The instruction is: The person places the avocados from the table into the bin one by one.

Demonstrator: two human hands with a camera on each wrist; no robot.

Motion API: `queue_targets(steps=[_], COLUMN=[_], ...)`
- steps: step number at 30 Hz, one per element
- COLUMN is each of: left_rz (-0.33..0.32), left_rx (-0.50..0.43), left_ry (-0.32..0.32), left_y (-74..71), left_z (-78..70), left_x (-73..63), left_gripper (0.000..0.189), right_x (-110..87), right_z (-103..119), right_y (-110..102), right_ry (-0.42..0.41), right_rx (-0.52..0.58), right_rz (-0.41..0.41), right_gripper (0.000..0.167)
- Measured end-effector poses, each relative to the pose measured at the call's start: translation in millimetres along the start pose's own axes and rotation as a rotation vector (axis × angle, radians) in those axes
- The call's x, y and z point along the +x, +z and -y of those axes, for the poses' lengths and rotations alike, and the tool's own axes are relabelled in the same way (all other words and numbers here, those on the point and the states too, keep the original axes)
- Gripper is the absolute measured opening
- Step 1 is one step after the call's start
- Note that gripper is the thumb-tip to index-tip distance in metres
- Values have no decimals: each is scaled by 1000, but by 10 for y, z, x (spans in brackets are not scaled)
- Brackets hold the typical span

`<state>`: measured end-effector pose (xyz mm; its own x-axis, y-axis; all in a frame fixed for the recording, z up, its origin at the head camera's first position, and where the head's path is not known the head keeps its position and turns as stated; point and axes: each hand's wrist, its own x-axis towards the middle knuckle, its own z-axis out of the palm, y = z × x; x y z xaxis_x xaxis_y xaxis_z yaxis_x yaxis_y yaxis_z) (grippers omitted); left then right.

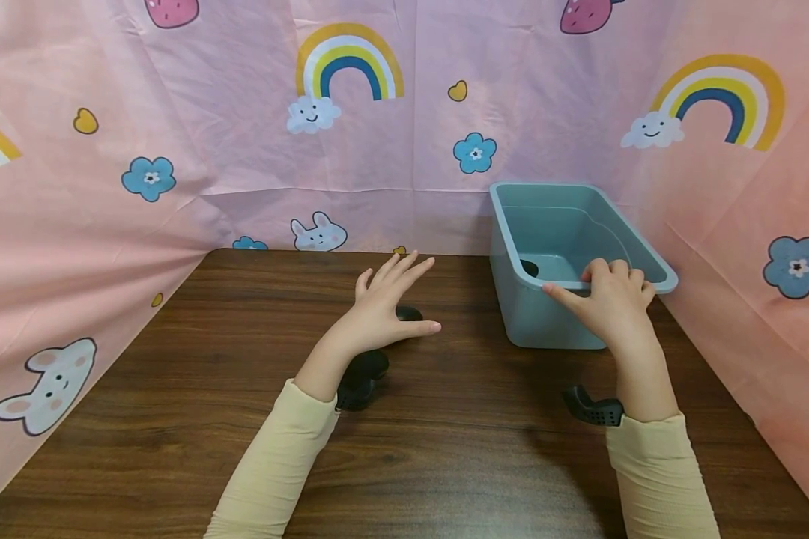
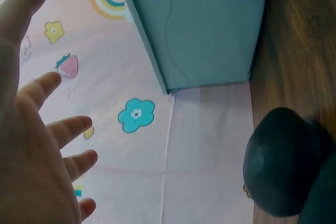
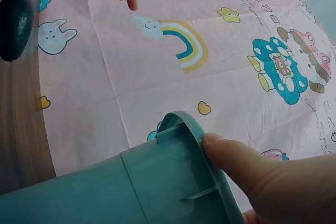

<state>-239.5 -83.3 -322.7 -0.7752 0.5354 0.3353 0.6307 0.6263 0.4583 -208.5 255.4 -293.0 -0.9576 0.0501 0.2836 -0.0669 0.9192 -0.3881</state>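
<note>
My left hand (image 1: 384, 311) is held above the table with thumb and fingers spread, holding nothing. Close to it lies a dark, glossy oval thing (image 1: 409, 314), partly hidden behind the hand; its kind is unclear. A second dark rounded thing (image 1: 368, 364) shows beside the left wrist. My right hand (image 1: 613, 303) grips the near rim of a blue-green plastic bin (image 1: 553, 318). In the right wrist view the thumb (image 3: 236, 161) presses the rim from outside, while the fingers are mostly hidden. Inside the bin, part of another dark thing (image 1: 529, 268) is visible.
The bin stands at the back right of the brown wooden table (image 1: 445, 457). Pink printed cloth (image 1: 391, 172) hangs behind the table and along both sides. A black wrist mount (image 1: 592, 408) sits on the right forearm.
</note>
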Motion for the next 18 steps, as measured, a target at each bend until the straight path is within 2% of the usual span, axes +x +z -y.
queue_targets(steps=[7,18], left_rz=[-3,10], left_rx=[-39,-114], left_ry=[0,31], left_y=[-107,-175], left_z=[38,160], left_x=[-96,-209], left_gripper=[90,89], right_x=[-3,-7], right_z=[-1,-12], right_y=[3,13], right_ry=[1,-7], right_rx=[1,-4], right_rz=[3,-6], right_gripper=[73,72])
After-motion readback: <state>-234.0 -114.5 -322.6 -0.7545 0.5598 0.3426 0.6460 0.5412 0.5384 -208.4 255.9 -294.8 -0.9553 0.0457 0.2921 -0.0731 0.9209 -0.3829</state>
